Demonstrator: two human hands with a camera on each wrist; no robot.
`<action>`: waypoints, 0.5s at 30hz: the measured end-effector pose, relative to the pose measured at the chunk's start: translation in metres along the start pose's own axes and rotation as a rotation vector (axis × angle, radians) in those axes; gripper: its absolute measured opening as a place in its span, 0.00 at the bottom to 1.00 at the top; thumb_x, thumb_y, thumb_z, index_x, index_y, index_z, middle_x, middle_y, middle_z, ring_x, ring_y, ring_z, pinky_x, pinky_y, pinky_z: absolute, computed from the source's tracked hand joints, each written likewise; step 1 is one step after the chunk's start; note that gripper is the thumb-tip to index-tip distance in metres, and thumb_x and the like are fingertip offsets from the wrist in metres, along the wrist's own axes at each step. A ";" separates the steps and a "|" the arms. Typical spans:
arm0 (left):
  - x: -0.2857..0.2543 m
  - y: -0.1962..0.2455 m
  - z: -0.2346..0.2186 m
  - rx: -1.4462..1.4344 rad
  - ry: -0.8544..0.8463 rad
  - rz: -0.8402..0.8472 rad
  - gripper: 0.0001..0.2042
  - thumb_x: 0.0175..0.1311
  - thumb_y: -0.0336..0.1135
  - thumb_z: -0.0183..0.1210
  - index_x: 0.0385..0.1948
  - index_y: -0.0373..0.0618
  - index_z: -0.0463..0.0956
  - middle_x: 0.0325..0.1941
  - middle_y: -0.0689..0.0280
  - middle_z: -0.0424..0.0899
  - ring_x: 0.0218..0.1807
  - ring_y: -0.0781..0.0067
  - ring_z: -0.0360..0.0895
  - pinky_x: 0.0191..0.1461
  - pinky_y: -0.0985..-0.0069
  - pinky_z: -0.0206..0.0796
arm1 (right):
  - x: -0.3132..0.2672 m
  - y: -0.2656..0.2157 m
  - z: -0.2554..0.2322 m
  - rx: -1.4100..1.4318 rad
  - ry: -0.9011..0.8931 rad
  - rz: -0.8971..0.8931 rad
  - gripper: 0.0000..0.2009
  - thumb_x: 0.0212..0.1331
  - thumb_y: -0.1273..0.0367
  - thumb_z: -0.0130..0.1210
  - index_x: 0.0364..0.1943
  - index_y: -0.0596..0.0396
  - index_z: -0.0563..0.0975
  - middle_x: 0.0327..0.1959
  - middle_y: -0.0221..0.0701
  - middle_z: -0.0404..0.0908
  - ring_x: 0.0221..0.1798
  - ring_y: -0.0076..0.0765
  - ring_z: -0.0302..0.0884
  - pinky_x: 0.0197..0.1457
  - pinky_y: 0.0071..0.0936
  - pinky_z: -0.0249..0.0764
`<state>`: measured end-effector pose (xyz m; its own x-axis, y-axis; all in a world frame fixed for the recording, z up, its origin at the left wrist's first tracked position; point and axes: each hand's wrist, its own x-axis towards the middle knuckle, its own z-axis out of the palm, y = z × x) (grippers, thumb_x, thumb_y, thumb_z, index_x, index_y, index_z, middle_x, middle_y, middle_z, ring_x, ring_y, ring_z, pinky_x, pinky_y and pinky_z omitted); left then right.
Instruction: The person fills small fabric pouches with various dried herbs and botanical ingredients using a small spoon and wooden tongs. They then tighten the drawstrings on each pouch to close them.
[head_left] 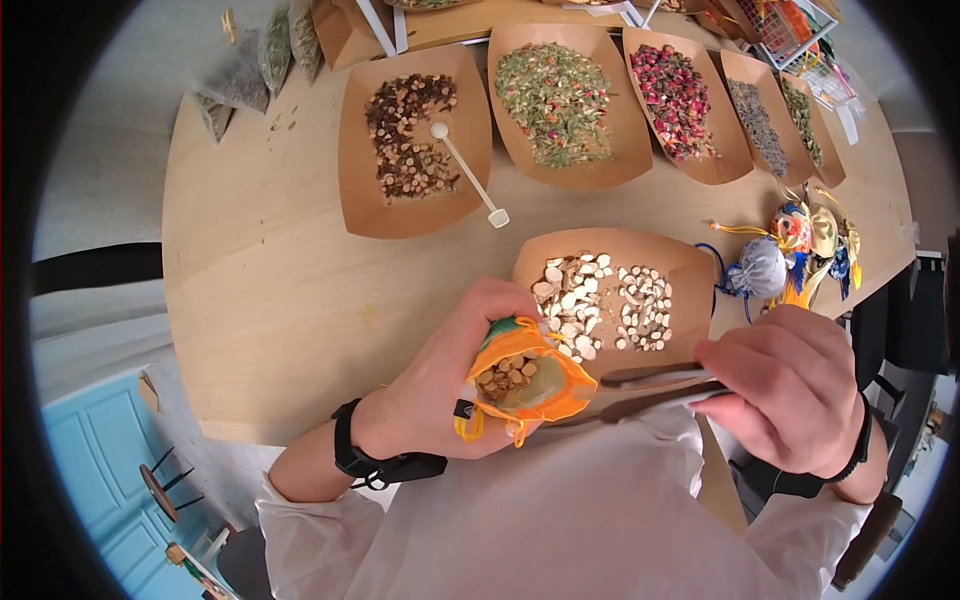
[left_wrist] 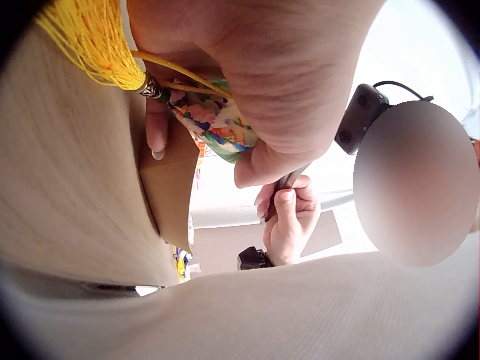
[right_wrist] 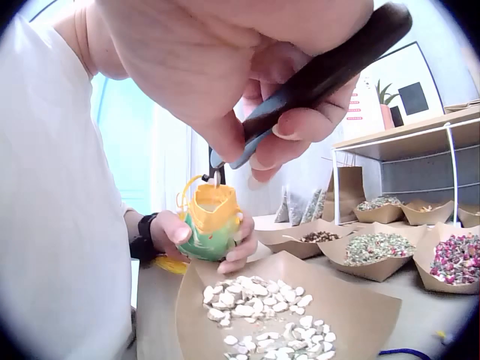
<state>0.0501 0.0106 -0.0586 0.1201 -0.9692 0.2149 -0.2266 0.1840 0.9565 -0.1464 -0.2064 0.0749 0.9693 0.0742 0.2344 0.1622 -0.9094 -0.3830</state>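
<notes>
My left hand [head_left: 430, 385] grips a small drawstring pouch [head_left: 570, 388] with an orange lining, its mouth spread upward. Round tan slices [head_left: 507, 380] lie inside it. In the left wrist view a yellow tassel [left_wrist: 97, 45] hangs from its floral fabric. My right hand [head_left: 785, 385] holds dark tongs [right_wrist: 322, 71], whose tips point at the pouch and overlap its mouth in the right wrist view. Just beyond the hands sits a brown paper tray [head_left: 620, 243] with white slices in two piles, larger [head_left: 570, 300] and smaller [head_left: 647, 305].
Paper trays of dark mixed pieces [head_left: 390, 110], green herbs [head_left: 550, 90], rosebuds [head_left: 670, 95] and other dried plants line the back. A white spoon [head_left: 468, 172] lies across the leftmost tray. Finished-looking pouches [head_left: 760, 268] sit at the right, clear bags [head_left: 235, 85] at the back left.
</notes>
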 end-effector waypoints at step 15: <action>0.003 0.003 0.002 0.051 0.026 0.007 0.36 0.46 0.30 0.75 0.57 0.46 0.62 0.55 0.59 0.71 0.55 0.61 0.70 0.59 0.67 0.63 | -0.001 0.027 0.034 0.026 -0.337 0.364 0.08 0.58 0.72 0.64 0.36 0.59 0.76 0.31 0.39 0.80 0.38 0.52 0.81 0.39 0.47 0.75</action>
<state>0.0481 0.0080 -0.0558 0.1437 -0.9632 0.2272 -0.2762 0.1814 0.9438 -0.1367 -0.2169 0.0336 0.9690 -0.1145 -0.2189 -0.1977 -0.8907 -0.4093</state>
